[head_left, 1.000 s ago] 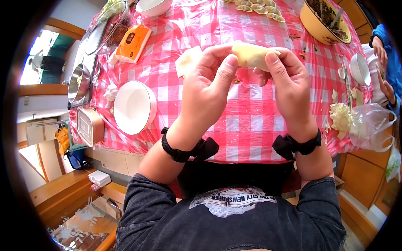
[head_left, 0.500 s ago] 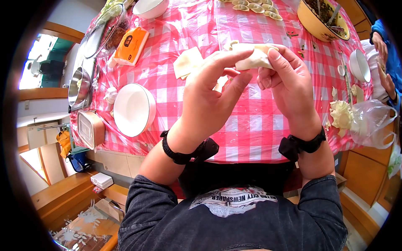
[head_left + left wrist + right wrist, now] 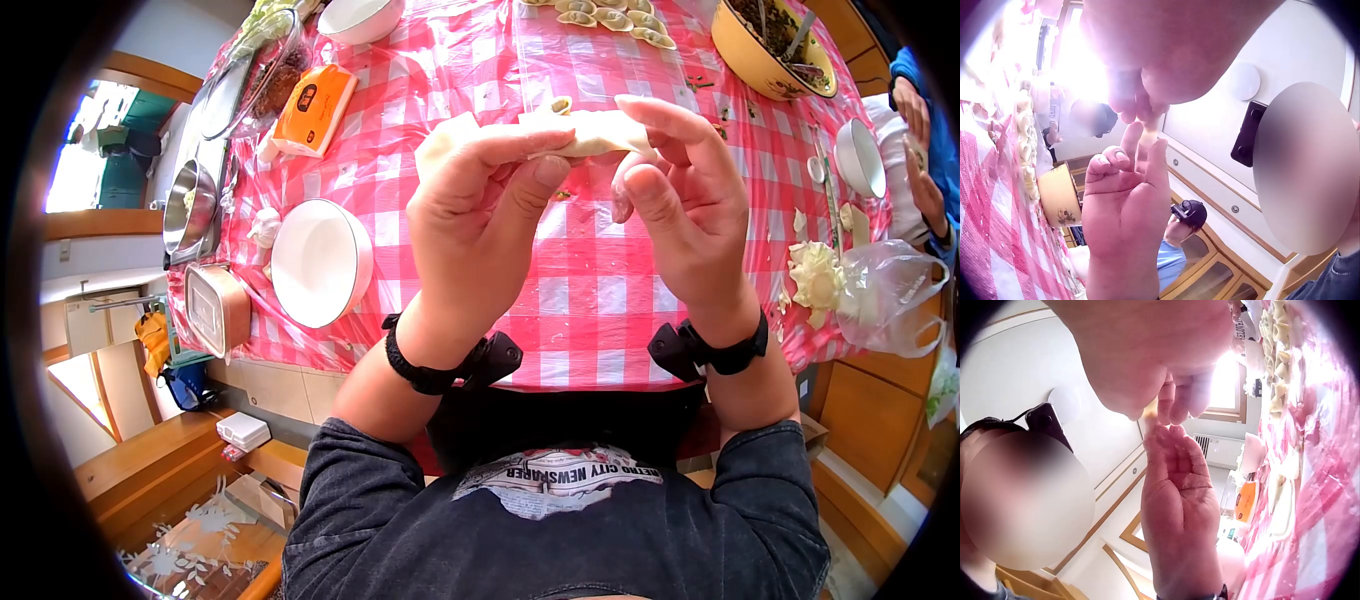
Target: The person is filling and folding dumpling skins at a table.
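In the head view my left hand (image 3: 475, 215) pinches the left end of a folded dumpling (image 3: 598, 132) between thumb and forefinger, above the table. My right hand (image 3: 695, 190) is at the dumpling's right end, its forefinger raised and its thumb apart from the dough. Some of its fingers are behind the dough, partly hidden. Partly covered by the left hand, pale dough wrappers (image 3: 440, 143) lie on the tablecloth. Just beyond the held dumpling lies another small dumpling (image 3: 561, 104).
Rows of dumplings (image 3: 610, 18) lie at the far side, beside a yellow basin (image 3: 735, 55) of filling with utensils. A white bowl (image 3: 320, 262) and an orange tissue pack (image 3: 315, 110) stand left. On the right are a white bowl (image 3: 858, 160), a plastic bag (image 3: 885, 300) and another person's hands (image 3: 910, 110).
The dumpling turned in the fingers and its folded edge shows differently. The left hand loosened, then pinched its end again. The right thumb came off the dough and the right forefinger lifted.
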Tool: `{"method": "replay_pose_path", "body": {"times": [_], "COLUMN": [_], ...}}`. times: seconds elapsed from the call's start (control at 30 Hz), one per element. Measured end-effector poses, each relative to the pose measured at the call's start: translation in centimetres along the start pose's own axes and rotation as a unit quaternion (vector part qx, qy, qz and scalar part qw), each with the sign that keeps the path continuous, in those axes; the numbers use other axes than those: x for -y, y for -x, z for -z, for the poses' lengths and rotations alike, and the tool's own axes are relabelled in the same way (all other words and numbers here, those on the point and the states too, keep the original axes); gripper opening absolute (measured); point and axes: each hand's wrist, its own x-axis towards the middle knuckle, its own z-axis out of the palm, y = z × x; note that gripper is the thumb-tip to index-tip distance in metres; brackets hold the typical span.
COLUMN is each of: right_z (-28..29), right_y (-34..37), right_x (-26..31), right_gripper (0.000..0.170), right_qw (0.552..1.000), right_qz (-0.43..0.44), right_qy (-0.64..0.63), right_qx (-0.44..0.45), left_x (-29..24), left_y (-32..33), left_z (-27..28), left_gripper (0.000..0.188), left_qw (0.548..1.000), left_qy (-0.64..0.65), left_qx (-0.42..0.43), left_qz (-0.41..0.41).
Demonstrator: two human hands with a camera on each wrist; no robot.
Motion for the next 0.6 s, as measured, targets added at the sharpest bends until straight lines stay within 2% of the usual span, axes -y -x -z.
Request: {"method": "replay_pose_path", "body": {"times": [0.07,0.13,0.2,0.4,0.6], "right_z": [-0.3,-0.2,-0.15,-0.08,-0.18], "right_y": [0.11,0.2,0.22,0.27,0.27], "right_x": [-0.26,-0.6,-0.67,-0.43,-0.45], "right_gripper": [0.035,0.033,0.031,0.021,0.016], "right_qw": [0.999,0.998,0.998,0.995,0.995], "right_qz": [0.037,0.04,0.042,0.066,0.067], "right_qy": [0.032,0.039,0.047,0.071,0.07], "right_qx": [-0.007,-0.013,-0.019,-0.005,-0.027], "left_x": [-0.21,-0.28,-0.26,-0.46,-0.25], "left_y": [-0.11,-0.16,-0.24,-0.28,-0.41], "left_z": [-0.07,0.08,0.53,-0.21,-0.01], "left_gripper": [0.016,0.015,0.019,0.016,0.015], "left_qw": [1.0,1.0,0.999,0.997,1.0], "left_qy": [0.01,0.02,0.02,0.072,0.027], "left_qx": [-0.003,-0.007,0.043,0.025,0.008], "left_qz": [0.006,0.012,0.002,0.006,-0.009]}}
